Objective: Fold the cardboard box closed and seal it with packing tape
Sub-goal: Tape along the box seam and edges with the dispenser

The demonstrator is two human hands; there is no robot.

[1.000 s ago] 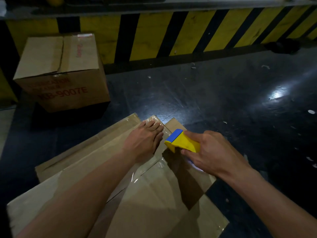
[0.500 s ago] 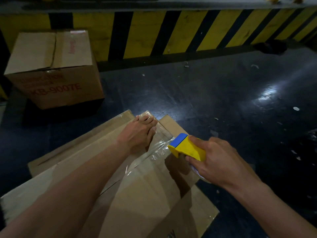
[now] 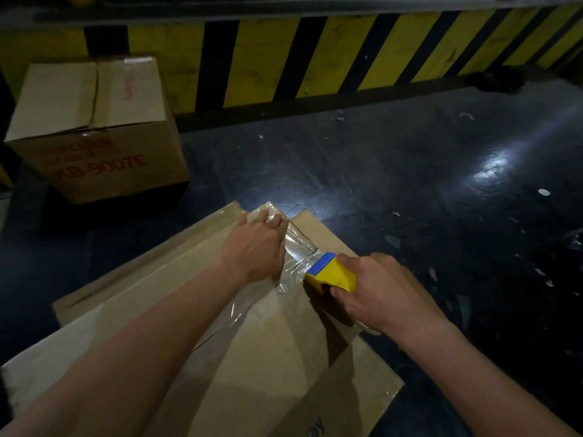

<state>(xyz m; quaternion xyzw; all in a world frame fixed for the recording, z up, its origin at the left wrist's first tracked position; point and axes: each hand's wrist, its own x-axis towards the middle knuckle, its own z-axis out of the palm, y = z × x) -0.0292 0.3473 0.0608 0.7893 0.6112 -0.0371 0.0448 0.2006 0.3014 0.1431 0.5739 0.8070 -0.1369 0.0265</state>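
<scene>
A brown cardboard box (image 3: 284, 357) lies in front of me on the dark floor, its top flaps folded shut. A strip of clear packing tape (image 3: 299, 250) runs along the seam between the flaps. My left hand (image 3: 255, 247) lies flat at the far end of the seam, pressing on the tape with its fingers together. My right hand (image 3: 378, 294) grips a yellow tape dispenser with a blue edge (image 3: 331, 274), held against the box top just right of the seam. The tape roll itself is hidden under my right hand.
A second closed cardboard box (image 3: 94, 130) with red lettering stands at the back left. A yellow and black striped barrier (image 3: 315, 58) runs along the far side. Scraps of paper and tape (image 3: 542, 192) litter the glossy dark floor on the right.
My right hand has drawn the dispenser back toward me along the seam, stretching tape out. My left hand has stayed at the far end, its fingers now closer together.
</scene>
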